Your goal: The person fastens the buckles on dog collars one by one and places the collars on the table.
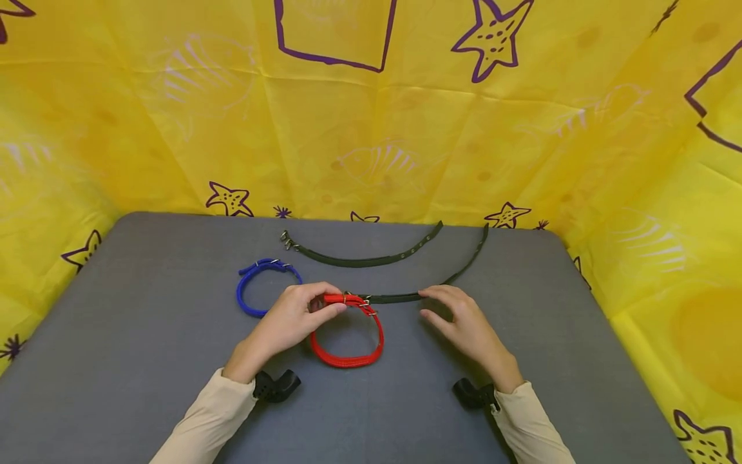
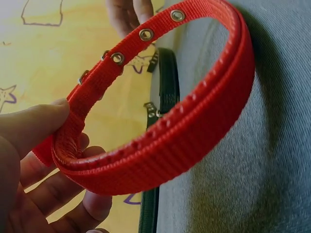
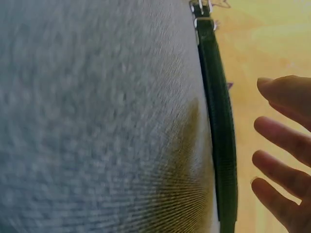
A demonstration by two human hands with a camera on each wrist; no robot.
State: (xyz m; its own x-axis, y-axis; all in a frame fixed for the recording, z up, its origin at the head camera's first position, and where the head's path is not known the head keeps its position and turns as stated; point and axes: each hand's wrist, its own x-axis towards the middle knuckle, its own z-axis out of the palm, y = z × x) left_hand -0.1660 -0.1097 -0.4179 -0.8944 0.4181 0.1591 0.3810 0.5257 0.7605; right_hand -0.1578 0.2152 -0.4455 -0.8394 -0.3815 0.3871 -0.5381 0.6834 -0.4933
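A red collar, buckled into a loop, is pinched at its strap end between the thumb and fingers of my left hand. In the left wrist view the red collar shows metal eyelets along its band and a stitched inner lining. My right hand hovers at the right part of a dark green collar, its fingers apart and holding nothing. That dark green collar lies stretched out, its buckle end partly behind the red one in the head view.
A blue collar, closed into a loop, lies left of my left hand, partly hidden by it. Farther back a second dark green collar lies in an open curve. The grey table meets a yellow printed cloth behind.
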